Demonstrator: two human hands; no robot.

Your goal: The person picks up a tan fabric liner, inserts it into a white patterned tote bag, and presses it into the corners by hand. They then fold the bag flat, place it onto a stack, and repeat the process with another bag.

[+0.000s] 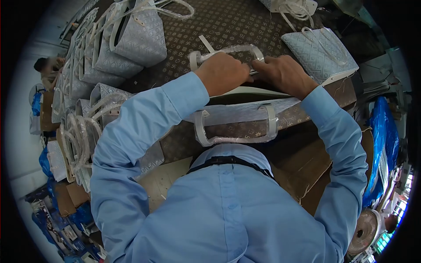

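Observation:
A silver-grey handbag point(237, 113) stands with its mouth facing up, close to my body. Its near handle point(272, 125), wrapped in clear plastic, hangs toward me. Beyond the opening rises the far handle point(239, 49), also in plastic. My left hand point(224, 73) is closed at the far rim by the left part of that handle, knuckles up. My right hand point(283, 75) is closed on the same rim, its thumb and fingers pinching by the handle's right end. The fingertips of both hands are partly hidden. A thin pale strip point(206, 44) lies just behind the left hand.
Several patterned silver bags point(138, 37) crowd the left of the brown patterned table point(223, 24). Another silver bag point(322, 52) lies at the right, with part of one more at the back. Cardboard point(302, 166), blue plastic point(380, 144) and a fan point(365, 230) are nearby. A person point(49, 72) is far left.

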